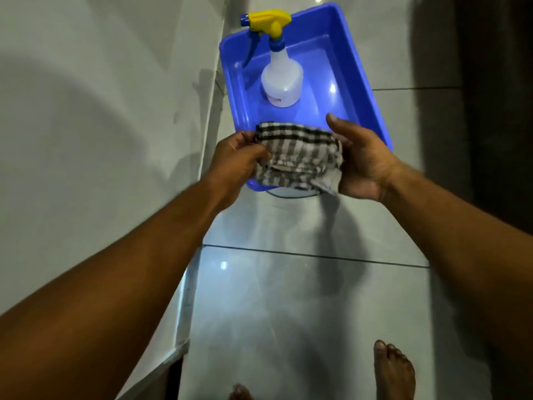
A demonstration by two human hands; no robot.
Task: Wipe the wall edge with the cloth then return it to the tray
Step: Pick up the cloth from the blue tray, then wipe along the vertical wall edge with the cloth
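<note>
Cloth [300,157], striped and bunched up, sits between my two hands over the near end of the blue tray [372,111]. My left hand [239,160] pinches its left edge with curled fingers, and my right hand [360,163] cups its right side, thumb raised. Farther along inside the tray a white spray bottle [281,79] stands upright. The tray rests on the tiled floor [317,298], just beside the wall [101,111].

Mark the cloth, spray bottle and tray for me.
cloth [300,155]: head view, middle of the striped fabric held between both hands.
spray bottle [282,79]: head view, white body below the neck.
tray [366,90]: head view, right rim.
</note>
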